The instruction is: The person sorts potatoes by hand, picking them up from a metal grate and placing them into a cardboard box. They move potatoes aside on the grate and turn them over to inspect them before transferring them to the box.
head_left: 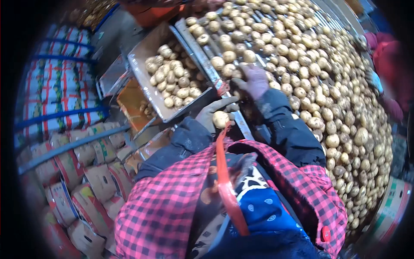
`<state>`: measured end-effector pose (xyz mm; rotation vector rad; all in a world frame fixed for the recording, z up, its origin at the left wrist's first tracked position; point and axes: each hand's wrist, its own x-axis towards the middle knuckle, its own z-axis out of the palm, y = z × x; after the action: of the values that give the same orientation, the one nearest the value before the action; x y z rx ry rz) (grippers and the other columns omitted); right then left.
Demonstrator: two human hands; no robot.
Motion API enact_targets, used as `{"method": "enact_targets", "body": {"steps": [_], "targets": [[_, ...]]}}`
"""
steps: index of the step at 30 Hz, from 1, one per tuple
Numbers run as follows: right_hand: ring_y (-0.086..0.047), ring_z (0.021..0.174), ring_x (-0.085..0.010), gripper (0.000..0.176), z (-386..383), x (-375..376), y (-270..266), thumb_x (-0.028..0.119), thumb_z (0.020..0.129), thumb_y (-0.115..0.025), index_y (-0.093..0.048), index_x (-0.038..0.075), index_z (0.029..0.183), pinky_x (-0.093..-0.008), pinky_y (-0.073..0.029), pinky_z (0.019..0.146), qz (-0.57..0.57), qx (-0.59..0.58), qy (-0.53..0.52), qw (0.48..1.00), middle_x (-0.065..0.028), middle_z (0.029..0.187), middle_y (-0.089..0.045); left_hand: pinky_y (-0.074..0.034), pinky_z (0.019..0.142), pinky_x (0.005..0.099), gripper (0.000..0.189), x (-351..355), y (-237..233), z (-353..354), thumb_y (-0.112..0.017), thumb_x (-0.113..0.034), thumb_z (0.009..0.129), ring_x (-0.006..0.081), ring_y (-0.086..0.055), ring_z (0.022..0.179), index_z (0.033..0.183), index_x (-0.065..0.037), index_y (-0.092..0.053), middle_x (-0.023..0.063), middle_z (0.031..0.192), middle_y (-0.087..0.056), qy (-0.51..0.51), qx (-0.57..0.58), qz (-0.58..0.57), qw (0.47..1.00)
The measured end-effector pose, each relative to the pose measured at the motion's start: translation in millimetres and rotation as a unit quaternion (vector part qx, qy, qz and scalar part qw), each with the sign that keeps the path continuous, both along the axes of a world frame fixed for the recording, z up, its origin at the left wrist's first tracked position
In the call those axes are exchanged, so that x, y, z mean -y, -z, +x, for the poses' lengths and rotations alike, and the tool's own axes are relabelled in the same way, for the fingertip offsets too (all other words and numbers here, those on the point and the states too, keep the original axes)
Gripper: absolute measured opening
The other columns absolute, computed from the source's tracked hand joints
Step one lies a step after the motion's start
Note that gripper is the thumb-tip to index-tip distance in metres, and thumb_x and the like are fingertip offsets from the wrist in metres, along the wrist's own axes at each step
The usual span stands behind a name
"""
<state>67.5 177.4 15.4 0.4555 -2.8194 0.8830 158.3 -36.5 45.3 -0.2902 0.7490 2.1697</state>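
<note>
My left hand (212,115), in a grey, dirty glove, is closed around a pale potato (221,119) close to my chest. Its fingers point toward the metal edge of the sorting table. My right hand (255,81), in a purple glove, reaches over that edge with its fingers apart. It is nearest to a potato (236,74) among the others on the table; whether it grips this one is not plain. Many loose potatoes (304,68) cover the slatted sorting table (210,48). Left of the edge stands an open carton (143,82), partly filled with potatoes.
Stacked printed cartons (103,183) fill the lower left, beside a metal rail (71,149). Bundled white-and-red packages (58,84) stand further back. Another person in red (388,60) is across the table at right. An orange container (155,15) sits at the top.
</note>
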Motion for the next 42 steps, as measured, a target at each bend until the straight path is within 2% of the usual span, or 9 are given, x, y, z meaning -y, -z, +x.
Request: {"method": "enact_targets", "body": {"steps": [9,15,18,21,24,27,30,37,42], "targets": [[-0.063,0.070,-0.0203,0.031,96,13,-66,0.032,0.088,-0.072,-0.075,0.006,0.104,-0.0326,-0.049,0.065,-0.235,0.201,-0.046,0.950,-0.0056,0.078,-0.068,-0.063,0.059,0.0330,0.044,-11,-14,14,-0.053,-0.041,0.101,0.0229,-0.072,0.071,0.130,-0.009,-0.058,0.0099,0.105,-0.071,0.054,0.102,0.064,0.991],[-0.059,0.077,-0.0082,0.032,94,5,-48,0.025,0.101,-0.060,-0.066,0.000,0.120,-0.0210,-0.048,0.069,-0.624,0.337,0.107,0.697,-0.0021,0.090,-0.065,-0.063,0.056,0.0334,0.052,19,1,9,-0.045,-0.045,0.103,0.0248,-0.070,0.072,0.135,-0.005,-0.052,0.0168,0.109,-0.068,0.017,0.092,0.088,0.992],[-0.061,0.080,-0.0064,0.038,89,-4,-47,0.028,0.102,-0.057,-0.063,-0.002,0.124,-0.0209,-0.048,0.068,-0.467,0.178,0.069,0.863,-0.0058,0.103,-0.068,-0.054,0.048,0.0231,0.057,43,-21,-7,-0.038,-0.048,0.105,0.0144,-0.065,0.066,0.134,-0.001,-0.052,0.0137,0.104,-0.068,-0.067,-0.005,-0.020,0.998],[-0.063,0.105,-0.0298,0.043,88,-6,-29,0.024,0.093,-0.068,-0.060,0.003,0.129,-0.0380,-0.048,0.093,-0.170,0.070,0.052,0.982,-0.0148,0.115,-0.067,-0.056,0.057,0.0266,0.055,69,-19,-33,-0.039,-0.049,0.104,0.0179,-0.066,0.072,0.127,-0.001,-0.055,0.0126,0.101,-0.067,-0.178,-0.068,-0.134,0.972],[-0.048,0.127,-0.0409,0.067,94,21,-25,0.037,0.082,-0.074,-0.053,0.009,0.138,-0.0517,-0.034,0.110,0.014,0.014,0.010,1.000,-0.0197,0.137,-0.052,-0.058,0.074,0.0339,0.046,84,-8,-70,-0.044,-0.040,0.104,0.0248,-0.066,0.087,0.128,-0.001,-0.054,0.0138,0.110,-0.065,-0.288,-0.074,-0.173,0.939],[-0.030,0.140,-0.0423,0.083,96,35,-11,0.050,0.078,-0.071,-0.043,0.011,0.145,-0.0584,-0.014,0.118,0.127,0.043,-0.025,0.991,-0.0170,0.151,-0.037,-0.045,0.102,0.0375,0.059,125,49,-108,-0.060,-0.041,0.096,0.0281,-0.054,0.123,0.138,-0.001,-0.050,0.0150,0.133,-0.058,-0.258,-0.255,-0.573,0.735],[-0.029,0.141,-0.0412,0.083,93,34,-4,0.048,0.077,-0.071,-0.043,0.012,0.146,-0.0577,-0.014,0.118,0.141,0.063,-0.034,0.987,-0.0162,0.150,-0.038,-0.046,0.102,0.0392,0.066,170,93,-140,-0.069,-0.036,0.085,0.0336,-0.059,0.121,0.140,-0.006,-0.050,0.0204,0.132,-0.059,0.108,-0.362,-0.848,0.372],[-0.030,0.142,-0.0385,0.082,91,36,-7,0.050,0.077,-0.072,-0.046,0.013,0.145,-0.0552,-0.016,0.118,0.154,0.069,-0.025,0.985,-0.0138,0.152,-0.038,-0.051,0.095,0.0453,0.048,163,90,-176,-0.070,-0.032,0.079,0.0352,-0.063,0.114,0.120,-0.008,-0.064,0.0180,0.122,-0.066,0.214,-0.319,-0.841,0.380],[-0.030,0.142,-0.0379,0.080,87,36,-4,0.051,0.077,-0.071,-0.048,0.011,0.142,-0.0549,-0.015,0.119,0.151,0.058,-0.014,0.987,-0.0138,0.151,-0.040,-0.048,0.100,0.0447,0.074,148,109,-132,-0.073,-0.045,0.075,0.0377,-0.060,0.117,0.134,-0.004,-0.054,0.0258,0.127,-0.061,0.160,-0.203,-0.786,0.562]]}}
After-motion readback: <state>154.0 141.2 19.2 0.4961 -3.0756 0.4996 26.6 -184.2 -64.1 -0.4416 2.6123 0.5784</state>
